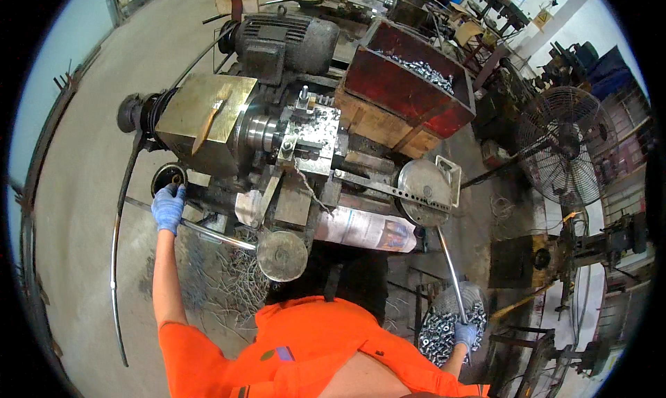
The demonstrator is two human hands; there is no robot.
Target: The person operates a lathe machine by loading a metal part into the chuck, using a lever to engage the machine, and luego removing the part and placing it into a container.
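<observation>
My left hand (pixel 168 207), in a blue knit glove, reaches to a round black cup (pixel 166 170) at the left end of a lathe-like machine. Its fingers are drawn together at the cup's opening, by something small and brownish that I cannot make out. My right hand (pixel 465 334), gloved too, is closed around the lower part of a long metal lever (pixel 452 270). This lever slants down from a round metal disc (pixel 424 183). Below that hand sits a round basket (pixel 454 297) heaped with small metal parts (pixel 438 335). The machine's shiny spindle (pixel 261 132) faces a metal slide block (pixel 312 138).
A wooden-handled brush (pixel 206 131) lies on the brass-coloured cover (pixel 236 93). Behind stand a motor (pixel 291 44) and a red bin (pixel 388 79) of metal parts. A large fan (pixel 565 141) is at right. Metal shavings (pixel 236 280) litter the floor near a round-ended bar (pixel 282 254).
</observation>
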